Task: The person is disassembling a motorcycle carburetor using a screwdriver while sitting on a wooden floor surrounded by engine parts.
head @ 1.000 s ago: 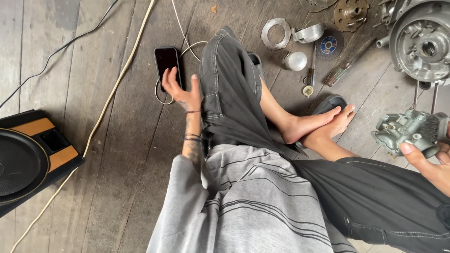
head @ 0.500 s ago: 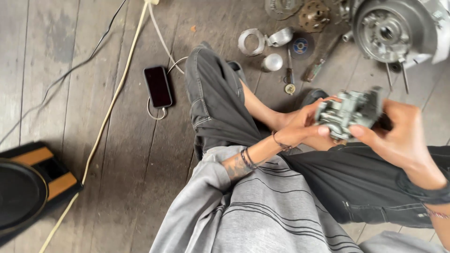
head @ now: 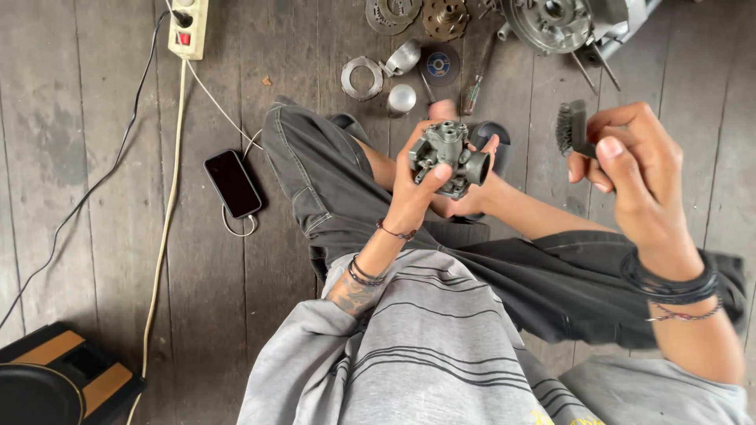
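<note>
Dark phone screen [head: 233, 183], rectangular, face-up on floor, left of knee.

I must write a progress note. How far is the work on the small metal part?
Done: engine parts lie dismantled on the floor. In hand: left hand holds the carburetor; right hand grips a wire brush, apart from it. Left: brushing looks not yet begun.

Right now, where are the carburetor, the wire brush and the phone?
carburetor [head: 449, 157], head view, on its grey metal body.
wire brush [head: 568, 126], head view, on its bristle head.
phone [head: 233, 183], head view, on its dark screen.
</note>
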